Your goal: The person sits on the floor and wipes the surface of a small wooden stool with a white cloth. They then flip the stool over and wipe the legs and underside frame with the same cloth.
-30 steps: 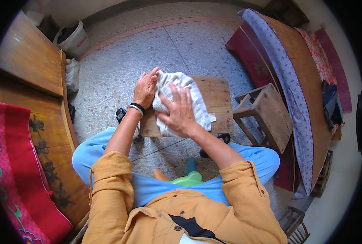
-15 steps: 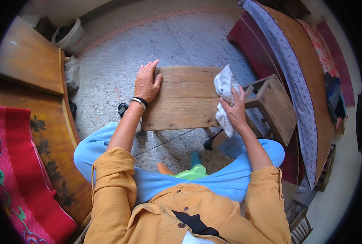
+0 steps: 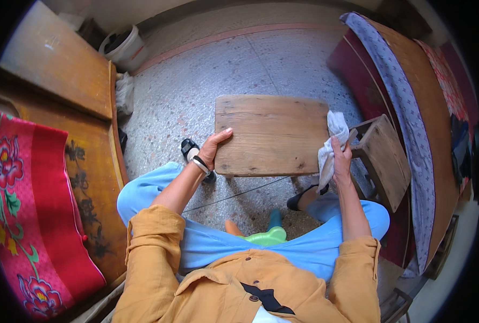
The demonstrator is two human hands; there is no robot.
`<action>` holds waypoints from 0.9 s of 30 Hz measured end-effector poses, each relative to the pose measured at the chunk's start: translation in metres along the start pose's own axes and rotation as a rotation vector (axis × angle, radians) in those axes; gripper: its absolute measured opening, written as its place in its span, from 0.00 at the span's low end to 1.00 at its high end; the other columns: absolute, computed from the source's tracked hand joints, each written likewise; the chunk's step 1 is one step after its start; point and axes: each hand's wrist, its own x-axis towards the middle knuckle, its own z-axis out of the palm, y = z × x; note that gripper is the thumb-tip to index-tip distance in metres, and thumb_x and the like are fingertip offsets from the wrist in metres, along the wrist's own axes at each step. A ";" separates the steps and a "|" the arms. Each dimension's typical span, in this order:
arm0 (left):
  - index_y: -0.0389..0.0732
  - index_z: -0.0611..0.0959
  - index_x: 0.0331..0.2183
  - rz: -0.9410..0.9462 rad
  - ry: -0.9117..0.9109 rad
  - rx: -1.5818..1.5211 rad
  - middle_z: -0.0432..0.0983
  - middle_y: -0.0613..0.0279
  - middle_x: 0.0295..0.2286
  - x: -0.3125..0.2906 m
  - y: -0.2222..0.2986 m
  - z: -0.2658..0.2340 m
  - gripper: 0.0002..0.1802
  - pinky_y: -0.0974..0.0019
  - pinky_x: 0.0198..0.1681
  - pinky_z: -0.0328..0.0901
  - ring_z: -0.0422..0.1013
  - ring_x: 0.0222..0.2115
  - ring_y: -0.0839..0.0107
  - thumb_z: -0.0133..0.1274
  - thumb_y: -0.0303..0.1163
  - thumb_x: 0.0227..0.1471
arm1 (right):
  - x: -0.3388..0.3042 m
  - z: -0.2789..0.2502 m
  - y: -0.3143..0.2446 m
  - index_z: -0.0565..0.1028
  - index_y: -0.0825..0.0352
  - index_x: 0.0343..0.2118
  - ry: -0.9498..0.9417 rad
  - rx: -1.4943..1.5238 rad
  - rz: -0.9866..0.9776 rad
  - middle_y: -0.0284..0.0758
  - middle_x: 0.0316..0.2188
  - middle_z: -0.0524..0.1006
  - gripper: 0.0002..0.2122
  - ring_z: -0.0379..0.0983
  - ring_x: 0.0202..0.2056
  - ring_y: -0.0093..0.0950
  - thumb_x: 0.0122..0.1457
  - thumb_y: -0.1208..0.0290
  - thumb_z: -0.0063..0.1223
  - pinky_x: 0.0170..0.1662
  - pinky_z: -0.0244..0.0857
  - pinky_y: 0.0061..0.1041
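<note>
A small wooden stool (image 3: 271, 134) with a worn rectangular top stands in front of me, between my knees and the open floor. My left hand (image 3: 213, 148) grips its left edge, thumb on the top and the other fingers hidden along the side. At the opposite edge, my right hand (image 3: 341, 156) is closed round a crumpled whitish cloth (image 3: 333, 132). The cloth hangs against the right edge of the stool top, and its lower end droops below my fingers.
A second wooden stool (image 3: 385, 161) lies tipped at the right, beside a bed with a patterned sheet (image 3: 406, 102). Along the left runs wooden furniture (image 3: 62, 64) with a red floral cloth (image 3: 45, 210). A white bucket (image 3: 126, 51) stands behind it. Below me is a green plastic seat (image 3: 266, 237).
My left hand has come down from the stool's far left corner to grip its left edge. My right hand has moved with the cloth from the top surface to the right edge.
</note>
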 end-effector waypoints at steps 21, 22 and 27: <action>0.38 0.76 0.42 0.736 0.335 -0.215 0.76 0.59 0.38 0.094 0.157 -0.121 0.24 0.57 0.48 0.66 0.72 0.40 0.60 0.59 0.40 0.43 | -0.009 -0.123 0.053 0.60 0.68 0.58 1.035 0.556 0.163 0.40 0.56 0.65 0.32 0.64 0.55 0.39 0.63 0.43 0.30 0.57 0.59 0.44; 0.38 0.75 0.44 0.764 0.357 -0.235 0.76 0.58 0.39 0.098 0.161 -0.133 0.27 0.55 0.48 0.65 0.72 0.41 0.59 0.59 0.40 0.43 | -0.002 -0.149 0.060 0.60 0.66 0.58 1.018 0.592 0.076 0.39 0.57 0.64 0.33 0.62 0.56 0.38 0.62 0.41 0.30 0.59 0.56 0.43; 0.43 0.72 0.50 0.833 0.559 -0.329 0.71 0.58 0.45 0.069 0.167 -0.170 0.34 0.50 0.49 0.63 0.67 0.45 0.56 0.58 0.47 0.41 | 0.009 -0.142 0.038 0.61 0.65 0.57 0.932 0.638 0.079 0.36 0.56 0.65 0.34 0.61 0.55 0.37 0.57 0.40 0.42 0.59 0.53 0.42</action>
